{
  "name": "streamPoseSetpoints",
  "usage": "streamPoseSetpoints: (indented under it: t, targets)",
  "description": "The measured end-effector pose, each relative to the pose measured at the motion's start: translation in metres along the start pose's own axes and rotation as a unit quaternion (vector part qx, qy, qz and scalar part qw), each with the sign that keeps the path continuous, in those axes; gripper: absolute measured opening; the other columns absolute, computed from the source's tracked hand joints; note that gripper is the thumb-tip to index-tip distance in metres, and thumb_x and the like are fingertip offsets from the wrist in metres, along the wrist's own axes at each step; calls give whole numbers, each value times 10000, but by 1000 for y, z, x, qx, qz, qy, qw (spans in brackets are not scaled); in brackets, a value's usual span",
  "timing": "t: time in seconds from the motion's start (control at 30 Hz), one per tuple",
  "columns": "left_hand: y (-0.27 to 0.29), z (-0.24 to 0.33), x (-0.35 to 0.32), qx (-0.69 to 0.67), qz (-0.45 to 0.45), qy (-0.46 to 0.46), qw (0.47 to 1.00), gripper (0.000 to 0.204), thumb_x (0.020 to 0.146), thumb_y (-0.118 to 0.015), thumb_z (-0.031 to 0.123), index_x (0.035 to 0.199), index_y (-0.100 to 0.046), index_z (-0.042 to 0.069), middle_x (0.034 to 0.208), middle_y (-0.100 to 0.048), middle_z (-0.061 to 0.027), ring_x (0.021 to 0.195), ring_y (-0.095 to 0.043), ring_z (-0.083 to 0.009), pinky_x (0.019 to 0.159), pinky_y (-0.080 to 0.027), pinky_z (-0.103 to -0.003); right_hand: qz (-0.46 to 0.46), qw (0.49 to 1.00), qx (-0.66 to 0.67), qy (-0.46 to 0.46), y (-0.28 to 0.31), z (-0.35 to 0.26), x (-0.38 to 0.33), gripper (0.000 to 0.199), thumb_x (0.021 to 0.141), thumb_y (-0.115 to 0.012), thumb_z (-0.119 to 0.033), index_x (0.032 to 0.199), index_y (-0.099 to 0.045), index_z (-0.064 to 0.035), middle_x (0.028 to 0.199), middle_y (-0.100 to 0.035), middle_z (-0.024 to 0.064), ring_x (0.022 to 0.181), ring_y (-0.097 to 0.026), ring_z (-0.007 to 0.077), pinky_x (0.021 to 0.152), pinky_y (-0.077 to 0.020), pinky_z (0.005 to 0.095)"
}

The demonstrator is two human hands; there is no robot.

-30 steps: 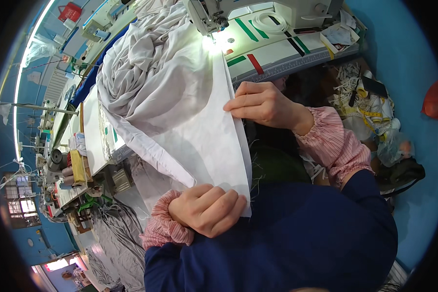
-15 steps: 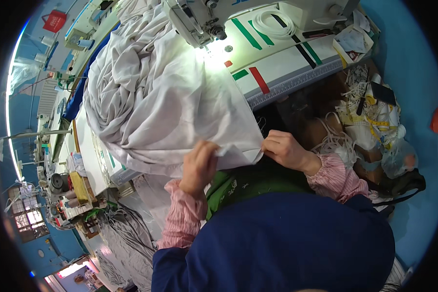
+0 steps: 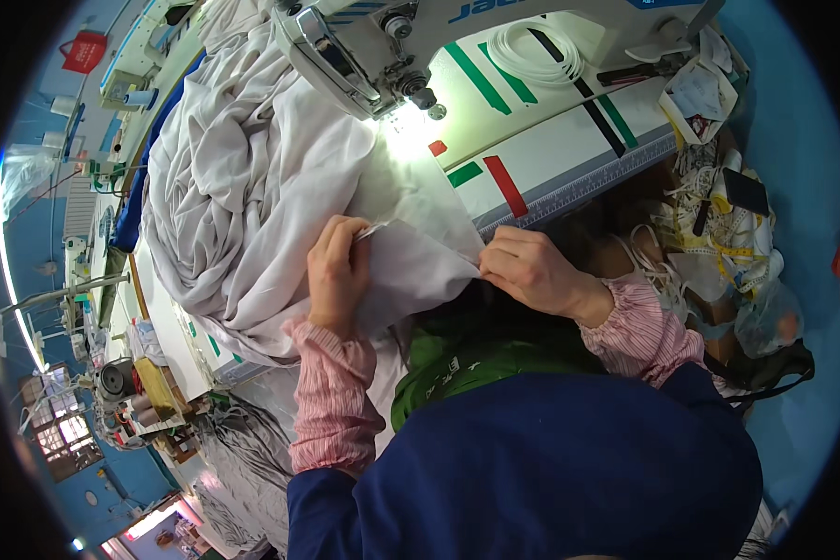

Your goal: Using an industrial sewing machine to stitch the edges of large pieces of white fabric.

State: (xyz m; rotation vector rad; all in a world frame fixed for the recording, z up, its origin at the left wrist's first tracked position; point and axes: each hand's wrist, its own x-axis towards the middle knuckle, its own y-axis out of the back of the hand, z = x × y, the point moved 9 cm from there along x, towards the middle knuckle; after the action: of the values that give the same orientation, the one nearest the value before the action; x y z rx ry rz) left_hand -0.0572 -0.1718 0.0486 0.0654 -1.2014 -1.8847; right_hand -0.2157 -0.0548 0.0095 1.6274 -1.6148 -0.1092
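Observation:
A large heap of pale grey-white fabric (image 3: 261, 177) covers the left of the sewing table and hangs over its front edge. My left hand (image 3: 339, 273) pinches a fold of it, thumb and fingertips closed on the edge. To the right, my right hand (image 3: 535, 271) is closed on the fabric's corner, just off the table's front edge. Between the two hands the cloth is drawn fairly taut. Beyond them stands the white sewing machine (image 3: 383, 65), its lamp lighting the needle area. One side of the fabric runs up toward the needle, where the glare hides detail.
A ruler strip (image 3: 588, 182) lines the table's front edge, with red, green and black tape pieces behind it. A coil of white cord (image 3: 535, 54) and a small box (image 3: 703, 98) lie at the back right. Scraps and a tape measure (image 3: 733, 238) fill the space right of the table.
My left hand has moved left and farther away, lifting and folding back the fabric edge. My right hand has shifted slightly left and away with the corner. The whole view has shifted a little.

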Motion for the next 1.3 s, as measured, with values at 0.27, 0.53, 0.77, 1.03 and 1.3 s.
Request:
streamPoseSetpoints:
  t: [0.27,0.53,0.77,1.03,1.3]
  targets:
    - [-10,156,-36,23,-157,-300,941,275,676,-638,87,929,-620,-18,773,-489,-52,628,-546,-148,483,-466,-264,40,996,-47,67,9,7,36,170,713,-681,15,752,-528,-46,672,-510,87,675,-553,273,562,-459,374]
    - [-53,135,-47,5,-186,-230,955,261,705,-637,28,960,-613,-15,833,-563,-76,684,-617,-193,505,-488,-306,58,992,-64,93,4,30,72,176,719,-682,18,714,-520,-50,659,-521,83,661,-562,271,578,-467,376]
    - [-64,109,-31,52,-150,-208,965,218,755,-605,74,962,-599,4,838,-516,-66,742,-587,-189,536,-495,-311,59,992,-71,91,2,51,101,152,752,-672,-33,702,-528,-46,645,-544,97,683,-580,277,620,-474,396]
    - [-75,86,-18,119,-115,-204,965,129,768,-619,84,881,-587,31,815,-502,-46,739,-576,-182,524,-492,-317,42,993,-106,35,2,72,116,87,772,-685,-42,822,-620,-72,782,-603,78,785,-603,267,680,-498,371]
    - [-90,83,-29,182,-100,-242,948,108,776,-635,93,868,-604,46,820,-497,-27,738,-564,-142,506,-474,-274,60,983,-127,121,8,39,81,146,776,-650,-55,903,-720,-71,982,-696,11,936,-618,209,852,-530,321]
